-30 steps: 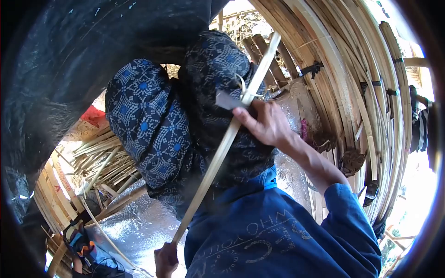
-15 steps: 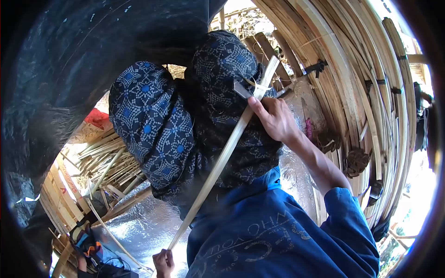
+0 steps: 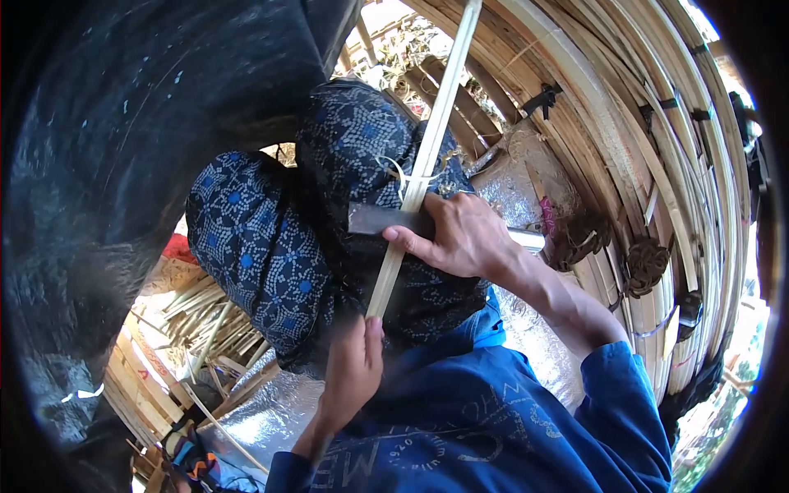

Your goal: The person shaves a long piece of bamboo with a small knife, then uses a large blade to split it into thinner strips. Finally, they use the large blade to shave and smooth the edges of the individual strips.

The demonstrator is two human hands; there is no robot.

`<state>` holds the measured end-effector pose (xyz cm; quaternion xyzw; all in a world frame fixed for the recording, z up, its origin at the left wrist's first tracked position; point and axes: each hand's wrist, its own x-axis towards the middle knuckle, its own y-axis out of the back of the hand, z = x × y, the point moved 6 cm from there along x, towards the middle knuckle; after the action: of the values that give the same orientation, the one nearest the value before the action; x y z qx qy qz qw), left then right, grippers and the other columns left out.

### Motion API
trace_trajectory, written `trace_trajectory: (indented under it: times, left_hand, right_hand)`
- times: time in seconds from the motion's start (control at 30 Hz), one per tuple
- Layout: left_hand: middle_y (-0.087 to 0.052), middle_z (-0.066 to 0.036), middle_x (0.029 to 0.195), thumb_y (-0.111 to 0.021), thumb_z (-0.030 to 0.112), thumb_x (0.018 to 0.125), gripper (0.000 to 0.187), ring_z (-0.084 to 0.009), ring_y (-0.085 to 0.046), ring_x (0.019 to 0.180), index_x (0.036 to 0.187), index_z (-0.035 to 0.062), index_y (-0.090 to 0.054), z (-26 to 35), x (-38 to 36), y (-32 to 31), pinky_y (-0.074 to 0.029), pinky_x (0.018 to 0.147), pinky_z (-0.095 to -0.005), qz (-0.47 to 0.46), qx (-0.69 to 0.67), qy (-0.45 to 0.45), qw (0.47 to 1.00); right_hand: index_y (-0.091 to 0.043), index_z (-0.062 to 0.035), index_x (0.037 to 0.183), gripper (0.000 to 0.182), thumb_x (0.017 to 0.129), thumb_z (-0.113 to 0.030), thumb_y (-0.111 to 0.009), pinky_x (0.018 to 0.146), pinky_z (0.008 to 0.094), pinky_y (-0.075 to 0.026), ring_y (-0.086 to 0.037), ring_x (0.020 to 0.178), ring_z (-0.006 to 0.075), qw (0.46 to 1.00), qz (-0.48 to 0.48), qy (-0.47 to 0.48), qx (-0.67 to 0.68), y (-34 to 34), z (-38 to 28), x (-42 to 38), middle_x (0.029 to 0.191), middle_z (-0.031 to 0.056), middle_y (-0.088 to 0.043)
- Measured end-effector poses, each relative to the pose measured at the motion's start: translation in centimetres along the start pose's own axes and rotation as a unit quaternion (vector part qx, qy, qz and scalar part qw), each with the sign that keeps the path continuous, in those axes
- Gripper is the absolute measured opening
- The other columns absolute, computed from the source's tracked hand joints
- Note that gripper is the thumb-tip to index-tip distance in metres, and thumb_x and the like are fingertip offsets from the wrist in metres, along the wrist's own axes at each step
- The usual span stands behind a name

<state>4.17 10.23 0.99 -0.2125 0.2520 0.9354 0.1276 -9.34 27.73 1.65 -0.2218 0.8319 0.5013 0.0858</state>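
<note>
A long pale bamboo strip (image 3: 448, 90) runs diagonally over my lap, its top end reaching the upper edge of the view. Low on the strip, my left hand (image 3: 355, 366) pinches it near its lower end, thumb on top. My right hand (image 3: 464, 236) grips a knife, with the thumb lying along the broad grey blade (image 3: 374, 220). The blade lies crosswise against the strip; the knife's handle is hidden in the fingers. Thin curled shavings (image 3: 403, 177) stand on the strip just above the blade.
Patterned dark cloth (image 3: 255, 238) covers my knees. On the right, long bamboo strips (image 3: 592, 107) are stacked in a curve, with black ties. Cut sticks (image 3: 205, 320) lie in a pile at left. Dark plastic sheeting (image 3: 90, 205) hangs at upper left; shiny foil (image 3: 279, 411) covers the floor.
My left hand has come up and in from the bottom edge, pushing the strip upward past the blade. My right hand has moved slightly down and left, with the blade now more level.
</note>
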Motion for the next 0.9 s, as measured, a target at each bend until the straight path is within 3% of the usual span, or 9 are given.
trace_trajectory:
  times: [0.03,0.13,0.23,0.47,0.53,0.57,0.77,0.87,0.9]
  left_hand:
    - [-0.054,-0.015,0.060,-0.044,0.021,0.101,0.031,-0.0283,-0.054,0.050,0.081,-0.0025,-0.051,0.4,0.4,-0.2,-0.040,0.049,-0.0363,0.002,-0.008,0.002,1.000]
    - [-0.050,-0.008,0.055,-0.041,0.026,0.102,0.036,-0.0173,-0.050,0.047,0.080,-0.0010,-0.051,0.2,1.1,-0.2,-0.038,0.046,-0.0320,-0.059,-0.089,0.070,0.992]
    - [-0.047,-0.004,0.054,-0.039,0.029,0.103,0.039,-0.0104,-0.046,0.046,0.079,0.0004,-0.051,-0.3,0.4,0.0,-0.036,0.045,-0.0285,-0.082,-0.165,0.128,0.975]
    - [-0.050,-0.007,0.056,-0.041,0.028,0.103,0.038,-0.0165,-0.051,0.048,0.079,-0.0002,-0.053,-0.8,-1.8,-0.3,-0.038,0.047,-0.0321,-0.034,-0.101,0.169,0.980]
    - [-0.044,-0.003,0.054,-0.040,0.027,0.103,0.036,-0.0098,-0.045,0.047,0.079,0.0013,-0.050,0.1,-0.9,-0.2,-0.035,0.045,-0.0272,0.039,-0.053,0.068,0.995]
    - [-0.059,-0.017,0.066,-0.044,0.022,0.101,0.031,-0.0322,-0.060,0.057,0.085,-0.0024,-0.055,0.2,-0.4,-0.1,-0.044,0.052,-0.0393,0.025,-0.033,0.074,0.996]
    - [-0.061,-0.021,0.071,-0.043,0.022,0.101,0.030,-0.0382,-0.062,0.063,0.087,-0.0025,-0.055,1.5,1.9,-0.5,-0.045,0.053,-0.0421,0.015,-0.018,0.037,0.999]
    - [-0.060,-0.021,0.070,-0.042,0.022,0.101,0.031,-0.0382,-0.062,0.061,0.087,-0.0030,-0.053,2.2,2.7,-0.9,-0.044,0.052,-0.0433,0.014,-0.003,0.004,1.000]
    - [-0.052,-0.009,0.056,-0.040,0.021,0.102,0.028,-0.0188,-0.053,0.047,0.089,-0.0007,-0.053,2.2,3.2,-1.0,-0.038,0.047,-0.0345,0.028,0.007,-0.039,0.999]
  right_hand:
    - [-0.058,0.0031,0.068,0.081,0.081,-0.076,-0.046,0.053,0.0445,-0.050,-0.060,0.050,0.0359,1.000,-0.019,-0.002,0.002,0.1,-0.1,-0.1,0.046,0.0176,-0.051]
    - [-0.059,0.0025,0.069,0.082,0.081,-0.078,-0.044,0.051,0.0428,-0.051,-0.060,0.048,0.0326,0.999,-0.047,-0.006,0.003,-0.1,0.1,0.0,0.045,0.0145,-0.050]
    - [-0.059,0.0040,0.070,0.083,0.080,-0.077,-0.045,0.059,0.0459,-0.054,-0.064,0.056,0.0390,0.997,-0.076,0.002,0.025,-0.1,-0.3,0.1,0.052,0.0218,-0.056]
    - [-0.059,0.0025,0.072,0.079,0.078,-0.076,-0.053,0.052,0.0436,-0.050,-0.061,0.049,0.0335,0.997,-0.056,0.052,0.032,-0.4,-0.6,0.0,0.047,0.0148,-0.052]
    - [-0.058,0.0028,0.071,0.080,0.077,-0.076,-0.053,0.053,0.0439,-0.050,-0.061,0.050,0.0342,0.995,-0.088,0.047,0.018,-0.4,-0.6,0.2,0.048,0.0159,-0.052]
    - [-0.058,0.0028,0.071,0.080,0.077,-0.076,-0.053,0.053,0.0439,-0.050,-0.061,0.050,0.0342,0.995,-0.088,0.047,0.016,-0.2,-0.7,0.3,0.048,0.0159,-0.052]
    - [-0.057,0.0044,0.069,0.082,0.077,-0.077,-0.051,0.054,0.0456,-0.050,-0.061,0.051,0.0360,0.995,-0.087,0.032,0.032,-0.3,-0.5,0.5,0.048,0.0177,-0.052]
    - [-0.057,0.0044,0.068,0.084,0.077,-0.079,-0.050,0.054,0.0453,-0.050,-0.060,0.051,0.0362,0.995,-0.094,0.033,0.027,-0.2,-0.8,0.4,0.048,0.0177,-0.051]
    - [-0.058,0.0045,0.069,0.084,0.077,-0.079,-0.049,0.054,0.0451,-0.050,-0.060,0.050,0.0363,0.993,-0.108,0.036,0.026,-0.2,-0.9,0.3,0.048,0.0179,-0.051]
